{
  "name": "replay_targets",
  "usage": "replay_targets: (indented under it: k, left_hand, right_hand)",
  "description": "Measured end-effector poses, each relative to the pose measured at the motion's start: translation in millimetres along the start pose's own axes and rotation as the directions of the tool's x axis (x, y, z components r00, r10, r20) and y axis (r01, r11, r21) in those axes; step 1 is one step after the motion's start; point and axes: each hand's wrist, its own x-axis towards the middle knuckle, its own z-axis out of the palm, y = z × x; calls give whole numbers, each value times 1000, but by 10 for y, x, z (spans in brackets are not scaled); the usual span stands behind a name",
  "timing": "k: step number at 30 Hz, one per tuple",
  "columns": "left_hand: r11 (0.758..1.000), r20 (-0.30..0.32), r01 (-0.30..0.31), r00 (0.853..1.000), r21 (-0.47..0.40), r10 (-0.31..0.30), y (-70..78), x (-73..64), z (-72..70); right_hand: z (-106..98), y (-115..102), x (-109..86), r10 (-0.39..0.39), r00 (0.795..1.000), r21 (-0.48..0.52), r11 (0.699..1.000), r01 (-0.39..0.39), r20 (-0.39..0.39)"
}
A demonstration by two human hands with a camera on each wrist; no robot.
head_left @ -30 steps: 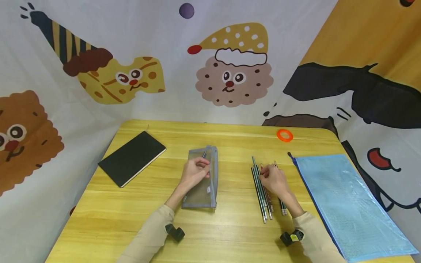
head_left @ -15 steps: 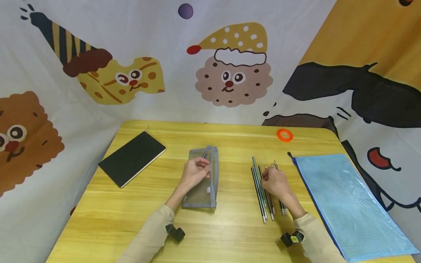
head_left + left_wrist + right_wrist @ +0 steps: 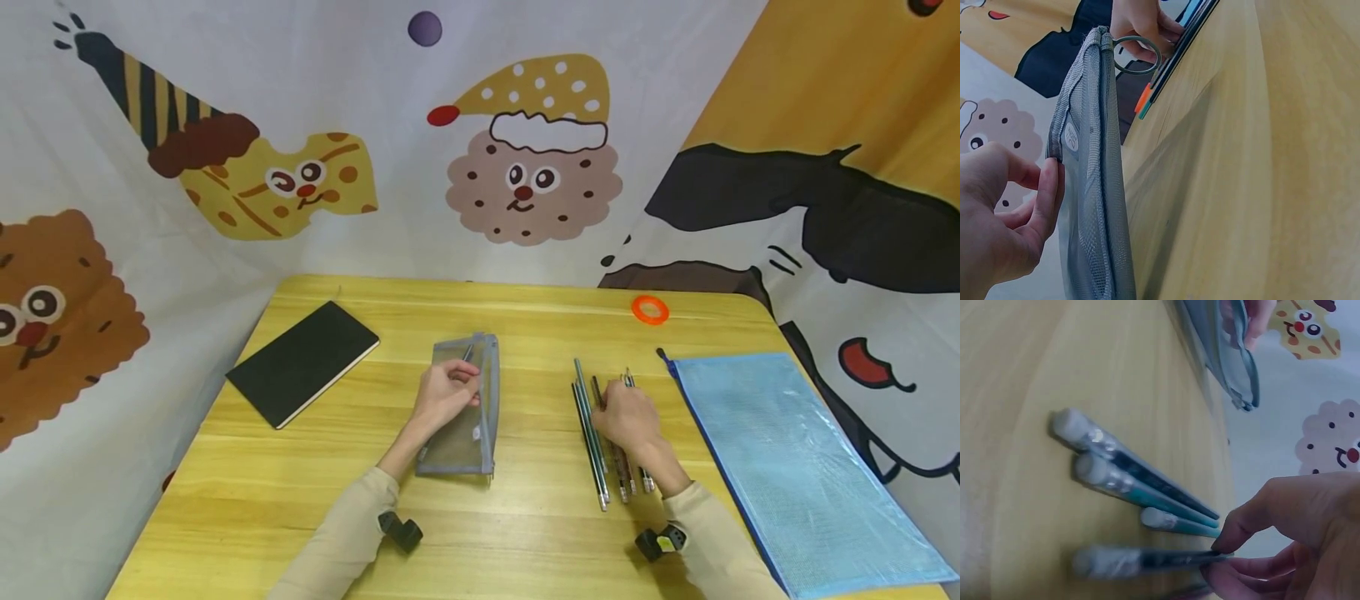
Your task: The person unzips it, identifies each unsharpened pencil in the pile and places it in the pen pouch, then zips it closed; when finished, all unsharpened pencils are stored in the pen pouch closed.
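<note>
My left hand (image 3: 446,392) pinches the zipped edge of a grey mesh pencil case (image 3: 453,446) at the middle of the table. In the left wrist view the thumb and fingertips meet at the top edge of the case (image 3: 1100,200). A dark pen-like shape shows at its far end. To the right, my right hand (image 3: 630,417) is low over several pencils (image 3: 588,442). Between thumb and forefinger it pinches one dark pencil (image 3: 1172,559) with a white eraser end, seen in the right wrist view. Green-blue pencils (image 3: 1141,494) lie beside that one; others are partly hidden under the hand.
A black notebook (image 3: 303,362) lies at the left of the wooden table (image 3: 495,542). An orange ring (image 3: 649,310) sits near the back edge. On the right a blue zip folder (image 3: 795,467) stretches toward the front. A patterned cloth (image 3: 405,250) hangs behind.
My right hand has shifted slightly, and the pencils under it have slid a little right, away from the green-blue ones. The left hand and the pencil case stay in place.
</note>
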Motion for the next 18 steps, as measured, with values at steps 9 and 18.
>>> replay_targets:
  k: [9,18]
  left_hand:
    - [1000,1,-4,1000,0,4,8,3,0]
    - [1000,5,9,1000,-2,-9,15,-11,8]
  right_hand:
    - [-191,7,14,-7,1000,102,995,6,4]
    - [-258,-104,23,16,1000,199,980,-19,17]
